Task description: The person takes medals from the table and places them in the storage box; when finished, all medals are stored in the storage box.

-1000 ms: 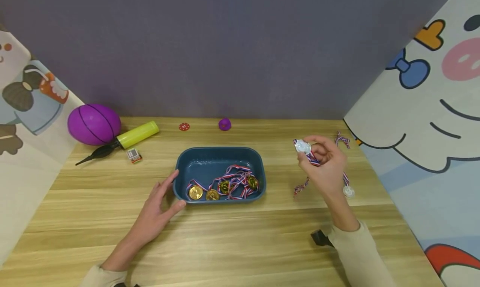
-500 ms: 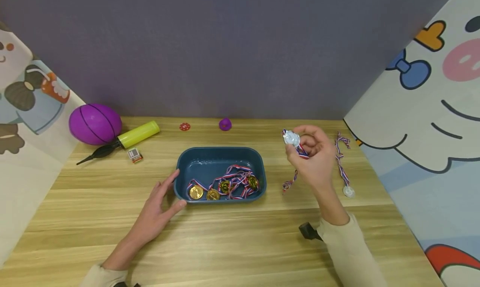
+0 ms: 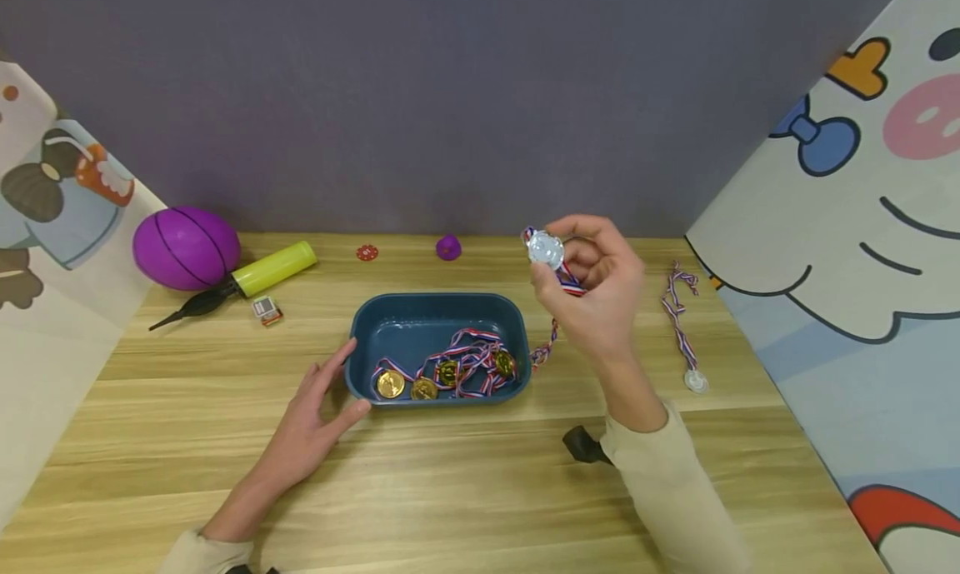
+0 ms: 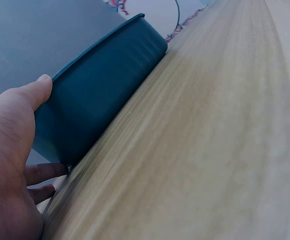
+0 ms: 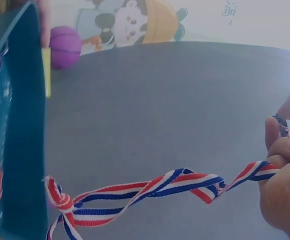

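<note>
Above the right end of a dark blue bin [image 3: 438,306], my right hand [image 3: 600,295] pinches a silver medal [image 3: 545,250] between thumb and finger. Its red, white and blue ribbon [image 5: 155,187] hangs down from the hand, and the knotted end dangles beside the bin wall in the right wrist view. My left hand [image 3: 311,428] rests at the bin's near left corner with fingers spread; the thumb [image 4: 38,91] touches the rim in the left wrist view. Several gold medals [image 3: 391,383] with tangled ribbons lie inside the bin, along its near side.
Another silver medal [image 3: 696,381] lies on the table at the right, its ribbon stretched away behind it. Back left are a purple ball [image 3: 186,248], a yellow hand pump [image 3: 273,270] and a small box [image 3: 266,309]. A red chip [image 3: 367,252] and small purple object [image 3: 448,247] sit at the back.
My right hand has moved left and farther from me, carrying the silver medal from the table's right side to near the bin's right end. The left hand has stayed at the bin.
</note>
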The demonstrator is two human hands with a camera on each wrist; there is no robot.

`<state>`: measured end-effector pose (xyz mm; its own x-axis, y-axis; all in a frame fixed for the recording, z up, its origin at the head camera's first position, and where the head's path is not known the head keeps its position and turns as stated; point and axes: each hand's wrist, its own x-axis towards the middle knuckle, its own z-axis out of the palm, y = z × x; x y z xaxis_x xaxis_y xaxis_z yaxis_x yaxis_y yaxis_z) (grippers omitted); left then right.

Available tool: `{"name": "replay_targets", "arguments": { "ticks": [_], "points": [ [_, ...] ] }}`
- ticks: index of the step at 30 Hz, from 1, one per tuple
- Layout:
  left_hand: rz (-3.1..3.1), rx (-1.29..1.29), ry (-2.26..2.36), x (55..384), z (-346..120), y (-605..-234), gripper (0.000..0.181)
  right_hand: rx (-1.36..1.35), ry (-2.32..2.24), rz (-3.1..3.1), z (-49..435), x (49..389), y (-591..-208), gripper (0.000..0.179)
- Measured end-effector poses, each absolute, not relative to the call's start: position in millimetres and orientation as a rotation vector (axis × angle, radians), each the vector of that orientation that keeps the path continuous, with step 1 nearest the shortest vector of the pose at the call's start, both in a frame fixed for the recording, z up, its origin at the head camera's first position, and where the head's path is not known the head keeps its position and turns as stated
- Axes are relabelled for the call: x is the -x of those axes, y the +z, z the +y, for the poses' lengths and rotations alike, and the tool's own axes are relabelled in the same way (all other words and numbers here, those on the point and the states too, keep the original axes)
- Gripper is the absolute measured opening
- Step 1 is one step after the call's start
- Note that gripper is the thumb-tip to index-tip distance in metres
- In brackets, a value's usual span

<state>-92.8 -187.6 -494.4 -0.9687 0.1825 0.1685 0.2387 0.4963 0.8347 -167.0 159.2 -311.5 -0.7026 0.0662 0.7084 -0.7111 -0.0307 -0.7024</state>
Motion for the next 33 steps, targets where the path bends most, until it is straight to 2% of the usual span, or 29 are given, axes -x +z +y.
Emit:
{"name": "replay_targets", "arguments": {
  "ticks": [10, 19, 33],
  "points": [
    [-2.663, 0.371, -1.519, 93, -189, -495, 0.083, -0.751, 1.906, -1.555, 109, 177, -314, 0.04],
    [-2.655, 0.381, -1.514, 94, -189, -496, 0.083, -0.758, 1.965, -1.514, 73, 186, -356, 0.047],
    [-2.649, 0.402, -1.483, 95, -187, -494, 0.083, -0.823, 1.751, -2.125, 106, 184, -410, 0.031]
  ]
}}
